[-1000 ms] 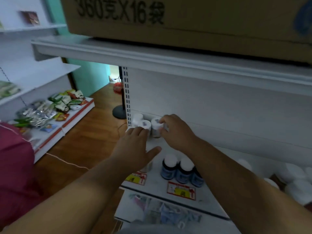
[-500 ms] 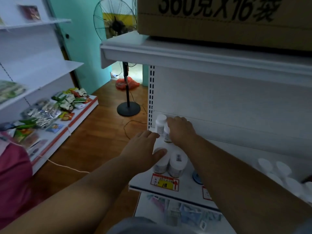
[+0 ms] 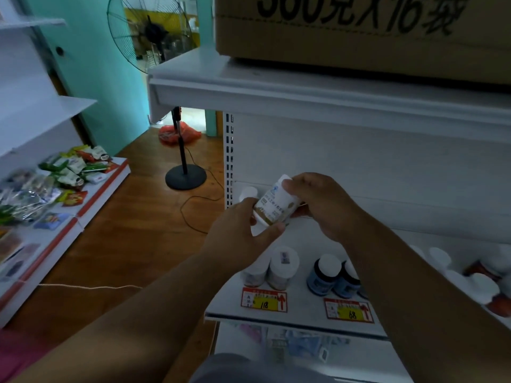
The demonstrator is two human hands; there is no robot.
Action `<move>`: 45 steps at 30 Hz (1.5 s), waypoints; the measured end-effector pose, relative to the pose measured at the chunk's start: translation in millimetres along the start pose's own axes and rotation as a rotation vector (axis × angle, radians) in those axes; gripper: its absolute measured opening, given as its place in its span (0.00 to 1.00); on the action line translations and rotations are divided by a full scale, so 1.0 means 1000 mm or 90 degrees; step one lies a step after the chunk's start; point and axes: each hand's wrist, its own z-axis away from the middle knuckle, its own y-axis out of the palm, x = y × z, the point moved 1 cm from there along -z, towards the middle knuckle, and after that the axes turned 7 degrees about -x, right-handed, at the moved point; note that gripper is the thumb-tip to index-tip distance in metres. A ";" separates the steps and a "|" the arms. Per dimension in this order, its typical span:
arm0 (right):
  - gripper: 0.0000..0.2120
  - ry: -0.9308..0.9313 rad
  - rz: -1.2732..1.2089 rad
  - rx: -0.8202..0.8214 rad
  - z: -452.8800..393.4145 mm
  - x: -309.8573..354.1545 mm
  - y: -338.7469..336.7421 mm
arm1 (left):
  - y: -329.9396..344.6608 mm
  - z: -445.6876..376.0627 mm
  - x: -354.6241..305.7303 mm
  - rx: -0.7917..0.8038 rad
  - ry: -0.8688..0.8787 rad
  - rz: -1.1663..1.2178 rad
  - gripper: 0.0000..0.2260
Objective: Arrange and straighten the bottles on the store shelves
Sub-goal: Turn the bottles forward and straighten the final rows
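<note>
At the far left a low shelf [image 3: 91, 205] with a red front edge carries a blurred jumble of snack packets [image 3: 69, 168] in green, white and red. Beyond it, on the wooden floor [image 3: 132, 233], a pedestal fan [image 3: 150, 31] stands on a round black base, with an orange bag [image 3: 179, 134] lying behind its pole. Right of the fan rises the white store shelf [image 3: 304, 308], and above its middle the left hand [image 3: 237, 239] and the right hand [image 3: 320, 205] share one white bottle [image 3: 275, 204], lifted clear of the shelf and tilted with its cap up and to the right. The left grip pinches the bottle's lower end, thumb stretched under it and fingertips at its left side; the right grip curls over the cap end from above, fingers wrapped round the far side. Just left of the held bottle, a white cap [image 3: 249, 192] of another bottle shows at the back of the shelf. Below the hands, two white-capped bottles [image 3: 283, 268] stand upright side by side near the front edge, above a price tag [image 3: 264, 301] reading 118. To their right stand dark blue bottles [image 3: 322, 275] with white caps, partly hidden by the right forearm, above a second tag [image 3: 349, 313] reading 68. Farther right, more white caps [image 3: 481, 286] crowd the shelf, too blurred to count. A cardboard box [image 3: 359, 31] with black print sits on the shelf above.
</note>
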 end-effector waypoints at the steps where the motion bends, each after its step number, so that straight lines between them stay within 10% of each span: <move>1: 0.10 -0.008 -0.004 0.005 0.003 0.002 0.000 | 0.001 0.000 -0.002 -0.006 0.002 0.013 0.21; 9: 0.10 -0.037 0.012 0.012 -0.002 0.000 0.002 | 0.003 0.008 0.003 -0.059 -0.034 -0.035 0.31; 13: 0.15 -0.125 0.298 -0.024 -0.012 -0.011 0.007 | 0.008 0.025 0.020 -0.057 -0.010 -0.136 0.41; 27: 0.14 -0.161 0.453 0.268 -0.016 -0.059 0.043 | 0.042 0.043 0.034 0.147 0.079 -0.248 0.47; 34: 0.15 -0.130 0.555 -0.106 -0.064 -0.068 0.014 | 0.039 0.042 0.031 0.172 0.082 -0.272 0.45; 45: 0.15 -0.078 0.523 -0.079 -0.077 -0.086 0.020 | 0.027 0.037 0.026 0.132 0.076 -0.240 0.43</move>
